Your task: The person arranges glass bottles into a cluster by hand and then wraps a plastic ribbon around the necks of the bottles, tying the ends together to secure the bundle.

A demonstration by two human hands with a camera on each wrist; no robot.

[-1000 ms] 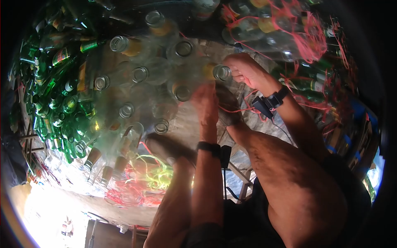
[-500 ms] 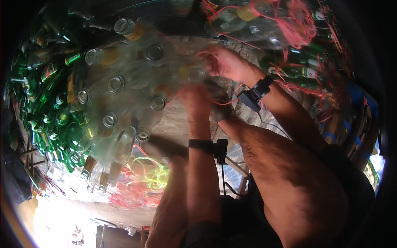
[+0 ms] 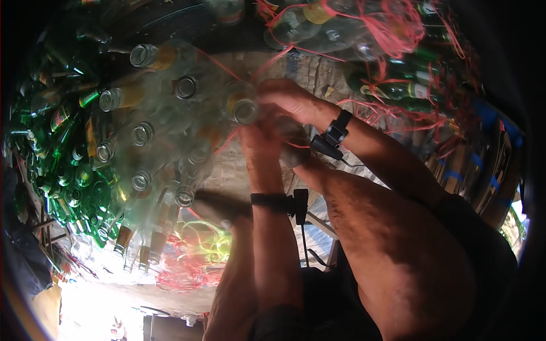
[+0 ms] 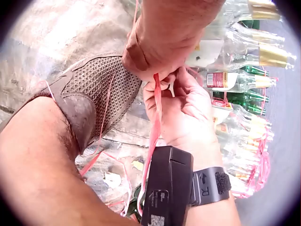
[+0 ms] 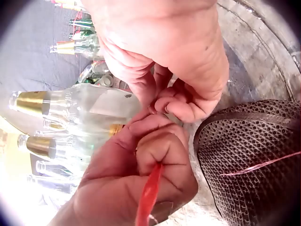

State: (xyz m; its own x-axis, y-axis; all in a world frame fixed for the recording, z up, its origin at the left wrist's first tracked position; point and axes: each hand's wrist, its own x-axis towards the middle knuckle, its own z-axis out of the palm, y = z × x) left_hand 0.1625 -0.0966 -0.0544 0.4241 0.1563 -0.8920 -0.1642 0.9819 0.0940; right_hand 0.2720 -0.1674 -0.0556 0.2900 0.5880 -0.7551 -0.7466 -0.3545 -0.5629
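Note:
A cluster of clear glass bottles (image 3: pixel 142 133) stands with necks toward the head camera, a pink ribbon (image 3: pixel 219 65) running across its upper side. At its right edge my left hand (image 3: pixel 263 142) curls round the ribbon; a red length (image 5: pixel 149 195) comes out of that fist in the right wrist view. My right hand (image 3: pixel 289 101) meets it from above, finger and thumb tips pinched together against the left fingers (image 5: pixel 157 125). The ribbon's part between the fingertips is mostly hidden. In the left wrist view the ribbon (image 4: pixel 157 113) hangs past my right hand (image 4: pixel 183 110).
Green bottles (image 3: pixel 71 170) are piled at the left. More bottles tangled in pink ribbon (image 3: pixel 398 34) lie at the upper right. Yellow and pink ribbons (image 3: pixel 199 244) lie below the cluster. A shoe (image 4: pixel 101 89) is close beside both hands.
My right hand has come in from the right and now meets my left hand. Hands and bottles have shifted leftward in the head view. The pink ribbon above the hands shows as straight lines.

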